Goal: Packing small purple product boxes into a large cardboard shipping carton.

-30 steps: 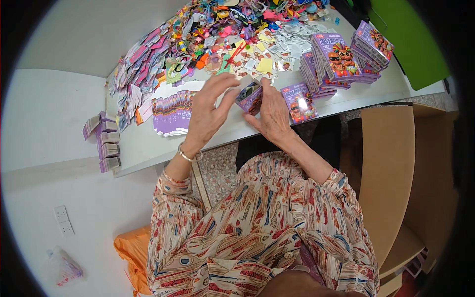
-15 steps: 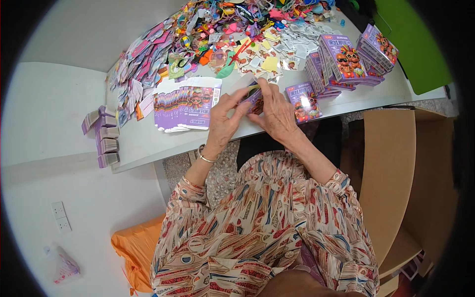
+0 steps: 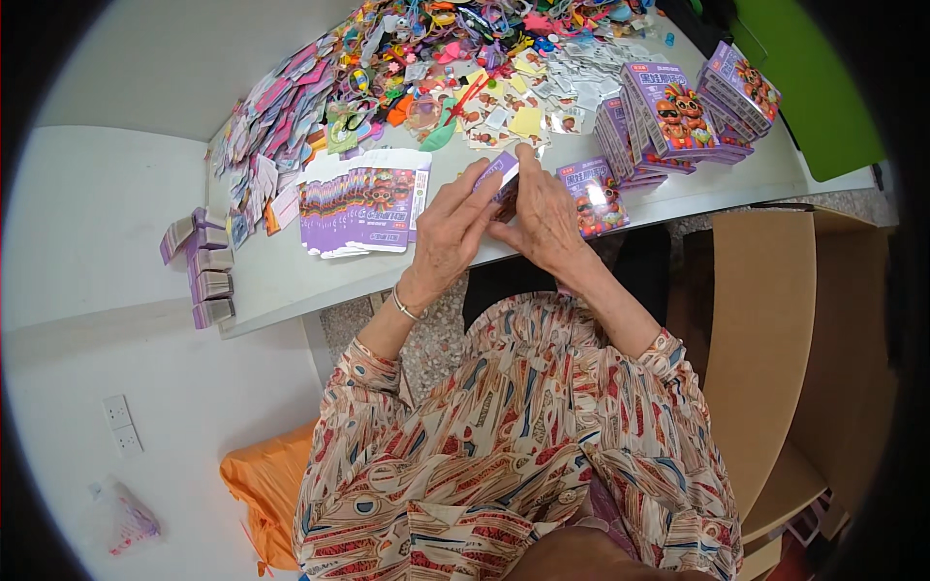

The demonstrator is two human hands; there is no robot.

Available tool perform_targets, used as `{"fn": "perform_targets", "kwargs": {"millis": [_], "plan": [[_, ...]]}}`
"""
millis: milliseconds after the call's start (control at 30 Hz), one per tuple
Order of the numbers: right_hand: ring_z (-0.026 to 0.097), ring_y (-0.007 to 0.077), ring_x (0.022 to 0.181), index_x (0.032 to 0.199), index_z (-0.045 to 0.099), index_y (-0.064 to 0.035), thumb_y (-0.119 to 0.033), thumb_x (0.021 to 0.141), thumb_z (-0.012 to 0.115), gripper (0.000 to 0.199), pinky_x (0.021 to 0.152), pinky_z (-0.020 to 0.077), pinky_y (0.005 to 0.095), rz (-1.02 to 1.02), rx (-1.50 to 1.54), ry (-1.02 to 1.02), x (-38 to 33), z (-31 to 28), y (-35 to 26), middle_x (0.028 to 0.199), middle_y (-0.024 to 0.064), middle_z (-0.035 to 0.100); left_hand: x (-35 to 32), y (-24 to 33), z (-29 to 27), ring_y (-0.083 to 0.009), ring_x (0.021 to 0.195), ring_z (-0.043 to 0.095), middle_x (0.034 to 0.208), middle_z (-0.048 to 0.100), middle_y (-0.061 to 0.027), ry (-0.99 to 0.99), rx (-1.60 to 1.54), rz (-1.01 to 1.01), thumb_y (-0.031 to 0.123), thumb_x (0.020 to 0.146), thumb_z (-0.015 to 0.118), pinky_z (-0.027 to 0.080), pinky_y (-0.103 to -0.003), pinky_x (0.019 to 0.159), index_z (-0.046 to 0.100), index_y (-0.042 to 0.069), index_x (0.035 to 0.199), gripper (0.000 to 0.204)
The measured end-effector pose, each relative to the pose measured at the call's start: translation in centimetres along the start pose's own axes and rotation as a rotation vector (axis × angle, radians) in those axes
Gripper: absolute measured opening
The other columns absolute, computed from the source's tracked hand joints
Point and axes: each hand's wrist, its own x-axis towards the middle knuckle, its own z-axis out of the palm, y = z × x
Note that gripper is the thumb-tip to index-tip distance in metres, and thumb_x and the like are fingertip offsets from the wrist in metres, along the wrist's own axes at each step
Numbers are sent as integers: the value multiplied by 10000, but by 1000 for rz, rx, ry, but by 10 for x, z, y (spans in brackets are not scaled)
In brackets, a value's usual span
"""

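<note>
A small purple carton (image 3: 501,176) is held between my two hands above the near edge of the grey table (image 3: 291,281). My left hand (image 3: 448,232) grips its left side with the fingers curled round it. My right hand (image 3: 545,218) covers its right side, the fingertips on its top. A stack of flat purple carton blanks (image 3: 360,201) lies just left of my left hand. One finished purple box (image 3: 593,196) lies just right of my right hand.
Upright purple boxes (image 3: 678,111) stand at the right of the table. A heap of colourful small toys and cards (image 3: 426,58) fills the far side. Small purple bundles (image 3: 203,266) sit at the left corner. A brown cardboard box (image 3: 775,349) stands at my right, an orange bag (image 3: 262,484) on the floor.
Both hands have drawn the purple carton slightly nearer the table edge and closed more tightly round it; the view has shifted a little, bringing the stack of blanks fully into sight.
</note>
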Motion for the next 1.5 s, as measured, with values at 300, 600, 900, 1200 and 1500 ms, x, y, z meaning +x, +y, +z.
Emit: {"fn": "perform_targets", "kwargs": {"millis": [300,600,900,1200,1500], "plan": [[566,393,973,1325,307,80,-236,602,844,955,819,473,438,98,49,-58,0,2,3,1088,242,548,22,23,-10,-117,884,650,984,709,-85,-13,-211,-414,73,857,673,500,-255,769,666,20,1115,263],[538,369,923,1240,363,80,-221,603,830,846,775,468,424,89,-26,-75,3,0,-3,997,222,548,26,16,-8,-113,771,667,888,720,-109,55,-123,-445,56,867,650,508,-250,673,678,-13,1068,214],[526,372,932,1296,307,126,-230,600,838,945,785,470,412,100,-31,-101,6,0,-6,1012,245,543,19,14,-5,-331,888,666,1039,654,-196,53,131,-47,3,854,582,538,-380,716,591,-32,1108,256],[527,369,927,1309,297,128,-225,604,833,953,791,470,408,85,-59,-91,4,1,-4,1030,236,538,52,16,-21,-162,717,669,870,707,-130,-175,60,-371,96,849,665,515,-261,658,664,-14,1016,200],[530,373,944,1296,316,110,-238,615,823,917,822,469,415,109,-77,-143,6,2,-5,1043,238,538,71,-4,-31,-62,630,585,749,697,-80,-296,-24,-376,149,865,655,466,-245,576,695,12,999,195]]}}
